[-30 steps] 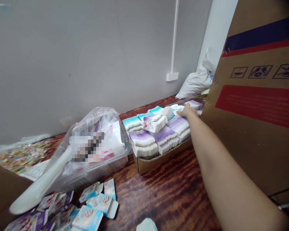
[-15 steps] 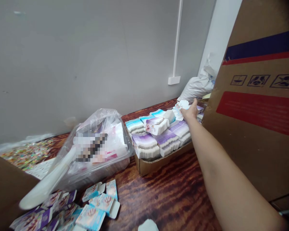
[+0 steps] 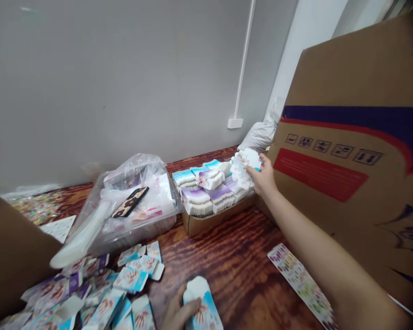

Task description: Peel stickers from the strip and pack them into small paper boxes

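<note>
From my remote seat, a big brown shipping carton [image 3: 347,151] with red and blue bands fills the view from 1 to 4 o'clock and walls off the right side. A grey wall [image 3: 124,68] closes the far side from 9 to 1 o'clock. A brown cardboard flap [image 3: 13,256] blocks 8 o'clock.

The dark wooden table [image 3: 234,256] shows bare room only in a strip from the centre to 5 o'clock. At 9 o'clock a clear plastic tub [image 3: 141,227], draped in a loose bag, holds a white scoop [image 3: 79,238]; its other contents are hard to make out. Just right of it sits a low cardboard tray [image 3: 209,222] packed with stacks of flat cartons.

Loose printed cartons [image 3: 99,298] litter 7 o'clock. A colourful sticker strip [image 3: 299,279] lies at 5 o'clock, partly under my forearm.

My right hand [image 3: 263,176], just right of centre, is closed around a bundle of flat printed cartons [image 3: 244,165], lifted over the tray's far right end, close beside the shipping carton. My left hand [image 3: 175,314], cut off by the bottom edge at 6 o'clock, grips a blue-and-white carton [image 3: 203,307], thumb on top.
</note>
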The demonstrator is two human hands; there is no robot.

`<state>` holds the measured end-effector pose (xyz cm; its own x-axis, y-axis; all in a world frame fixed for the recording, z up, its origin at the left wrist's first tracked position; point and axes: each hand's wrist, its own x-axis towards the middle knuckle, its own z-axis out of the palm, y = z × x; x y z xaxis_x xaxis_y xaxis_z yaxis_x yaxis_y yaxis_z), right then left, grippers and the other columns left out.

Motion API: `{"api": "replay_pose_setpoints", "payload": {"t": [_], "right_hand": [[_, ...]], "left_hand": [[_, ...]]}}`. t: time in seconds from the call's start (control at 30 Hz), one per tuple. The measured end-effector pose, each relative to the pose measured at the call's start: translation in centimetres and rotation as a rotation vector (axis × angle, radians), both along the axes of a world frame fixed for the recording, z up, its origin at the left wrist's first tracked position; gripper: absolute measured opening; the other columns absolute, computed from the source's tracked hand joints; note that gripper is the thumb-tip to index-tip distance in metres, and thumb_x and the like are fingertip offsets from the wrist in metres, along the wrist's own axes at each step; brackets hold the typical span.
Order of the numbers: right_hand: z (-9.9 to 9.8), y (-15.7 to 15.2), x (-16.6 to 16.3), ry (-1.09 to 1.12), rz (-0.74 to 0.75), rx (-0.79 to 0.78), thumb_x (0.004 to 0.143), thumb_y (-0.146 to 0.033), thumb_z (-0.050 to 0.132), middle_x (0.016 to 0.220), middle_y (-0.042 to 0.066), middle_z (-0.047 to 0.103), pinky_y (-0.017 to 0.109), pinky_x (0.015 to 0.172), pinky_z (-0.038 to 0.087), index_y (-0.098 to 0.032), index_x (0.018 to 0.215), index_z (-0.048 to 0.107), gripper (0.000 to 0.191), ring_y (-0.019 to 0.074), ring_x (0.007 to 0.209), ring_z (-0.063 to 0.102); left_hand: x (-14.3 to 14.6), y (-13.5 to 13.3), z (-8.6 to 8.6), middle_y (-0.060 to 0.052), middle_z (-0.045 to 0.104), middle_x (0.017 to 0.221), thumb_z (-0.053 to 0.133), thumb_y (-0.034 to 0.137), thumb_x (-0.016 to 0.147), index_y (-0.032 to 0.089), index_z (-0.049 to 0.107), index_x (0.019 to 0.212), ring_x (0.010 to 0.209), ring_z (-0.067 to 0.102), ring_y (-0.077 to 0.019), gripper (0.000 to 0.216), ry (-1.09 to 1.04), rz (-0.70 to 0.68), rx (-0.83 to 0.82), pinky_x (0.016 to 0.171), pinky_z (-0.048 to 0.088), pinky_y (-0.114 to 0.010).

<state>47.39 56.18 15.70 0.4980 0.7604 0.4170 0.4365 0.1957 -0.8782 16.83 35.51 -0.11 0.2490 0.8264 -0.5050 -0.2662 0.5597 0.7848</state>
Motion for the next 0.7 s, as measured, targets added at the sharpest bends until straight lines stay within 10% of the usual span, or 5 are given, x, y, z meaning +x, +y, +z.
{"api": "replay_pose_setpoints", "payload": {"t": [0.23, 0.43, 0.7], "right_hand": [[-6.3, -16.9, -4.6, 0.576, 0.445, -0.162, 0.059, -0.031, 0.079, 0.098, 0.007, 0.066, 0.034, 0.068, 0.053, -0.019, 0.117, 0.045, 0.068, 0.0205, 0.076, 0.064], [-7.3, -27.7, -8.8, 0.797, 0.563, -0.317, 0.060, -0.030, 0.081, 0.092, 0.004, 0.068, 0.030, 0.062, 0.052, -0.020, 0.106, 0.052, 0.055, 0.0185, 0.071, 0.065], [-8.9, -34.3, -14.6, 0.846, 0.710, -0.351, 0.070, -0.034, 0.076, 0.096, 0.003, 0.067, 0.032, 0.070, 0.052, -0.022, 0.107, 0.052, 0.045, 0.0181, 0.078, 0.064]], "left_hand": [[2.8, -0.5, 1.7, -0.012, 0.066, 0.086, 0.078, 0.030, 0.058, 0.010, 0.057, 0.101, 0.078, 0.064, -0.0257, 0.052, 0.205, -0.127, 0.272, 0.070, 0.049, -0.035], [2.6, -3.4, 4.1, -0.014, 0.052, 0.126, 0.080, 0.036, 0.057, 0.015, 0.057, 0.110, 0.125, 0.040, -0.0292, 0.061, 0.287, 0.030, 0.408, 0.102, 0.032, -0.036], [1.3, -14.8, 8.5, -0.011, 0.062, 0.111, 0.050, 0.064, 0.080, 0.019, 0.055, 0.118, 0.099, 0.060, -0.0255, 0.059, -0.396, -0.031, 0.067, 0.081, 0.050, -0.037]]}}
